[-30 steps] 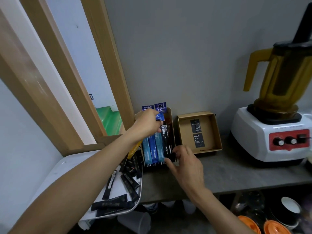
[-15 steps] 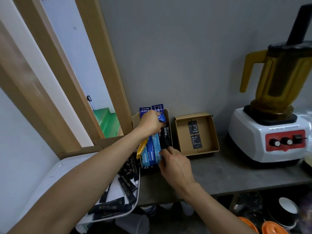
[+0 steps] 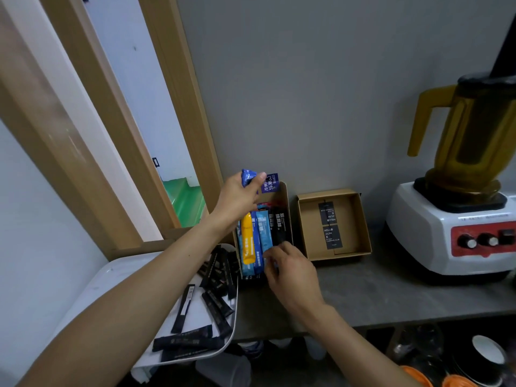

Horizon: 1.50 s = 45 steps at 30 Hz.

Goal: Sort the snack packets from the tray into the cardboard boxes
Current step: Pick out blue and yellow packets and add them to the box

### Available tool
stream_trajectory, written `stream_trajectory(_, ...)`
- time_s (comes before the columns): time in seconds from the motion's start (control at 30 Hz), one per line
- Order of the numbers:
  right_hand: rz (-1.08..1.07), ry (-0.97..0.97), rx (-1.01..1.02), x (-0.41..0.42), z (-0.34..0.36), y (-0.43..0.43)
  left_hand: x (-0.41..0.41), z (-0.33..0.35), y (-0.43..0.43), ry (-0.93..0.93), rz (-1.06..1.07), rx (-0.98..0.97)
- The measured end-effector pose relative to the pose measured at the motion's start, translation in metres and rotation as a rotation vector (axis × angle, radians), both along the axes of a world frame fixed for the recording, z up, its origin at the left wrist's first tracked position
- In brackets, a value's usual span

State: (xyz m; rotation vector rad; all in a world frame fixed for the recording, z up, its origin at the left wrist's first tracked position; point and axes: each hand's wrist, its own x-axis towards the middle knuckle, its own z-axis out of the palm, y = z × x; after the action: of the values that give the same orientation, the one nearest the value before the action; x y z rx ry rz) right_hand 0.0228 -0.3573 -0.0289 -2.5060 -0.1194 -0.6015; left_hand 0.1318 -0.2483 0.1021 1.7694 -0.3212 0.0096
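1. At seven o'clock in my view sits the white tray (image 3: 117,280), with loose black packets (image 3: 216,304) scattered over its right side.
2. Just right of it, my right hand (image 3: 290,275) is on the grey counter (image 3: 377,291), fingers curled against the near ends of the packets in the left box (image 3: 285,202); I cannot tell whether they pinch one or only touch.
3. That box holds a yellow packet (image 3: 247,241), light blue packets (image 3: 264,233) and black sticks (image 3: 277,224) side by side.
4. At its eleven o'clock corner, my left hand (image 3: 237,199) grips dark blue packets (image 3: 270,183), clamped between thumb and fingers above the box's far end.
5. At three o'clock from it stands the second box (image 3: 310,227), just beside, with two black pieces (image 3: 331,236) lying inside.
6. Farther right is a blender (image 3: 446,219).
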Motion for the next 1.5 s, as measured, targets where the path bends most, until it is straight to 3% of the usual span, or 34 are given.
stream_trajectory(0.1, 0.057, 0.025, 0.589, -0.004, 0.011, 0.002, -0.009, -0.002, 0.01, -0.022, -0.034, -0.06)
stream_trajectory(0.2, 0.228, 0.225, 1.077, -0.005, 0.027, 0.009, -0.017, -0.005, 0.012, -0.004, -0.042, -0.159)
stream_trajectory(0.3, 0.279, 0.332, 1.222, -0.003, 0.034, 0.015, -0.024, -0.006, 0.013, 0.022, -0.032, -0.235)
stream_trajectory(0.5, 0.266, 0.289, 1.433, -0.003, 0.02, 0.008, -0.027, 0.015, 0.027, 0.037, 0.003, -0.162)
stream_trajectory(0.73, 0.233, 0.193, 1.394, -0.011, 0.018, 0.005, -0.032, 0.021, 0.052, -0.004, -0.067, 0.294)
stream_trajectory(1.0, 0.314, 0.258, 1.282, -0.004, 0.016, 0.002, -0.032, 0.012, 0.049, 0.001, 0.027, 0.147)
stream_trajectory(1.13, 0.217, 0.228, 1.046, -0.008, 0.009, -0.001, -0.032, 0.009, 0.05, -0.145, -0.023, 0.372)
stream_trajectory(1.33, -0.123, 0.092, 0.278, -0.018, -0.001, -0.007, -0.023, 0.011, 0.034, -0.161, -0.051, 0.565)
stream_trajectory(1.5, -0.141, -0.029, 0.161, -0.022, -0.005, -0.008, -0.015, 0.011, 0.005, -0.152, -0.118, 0.683)
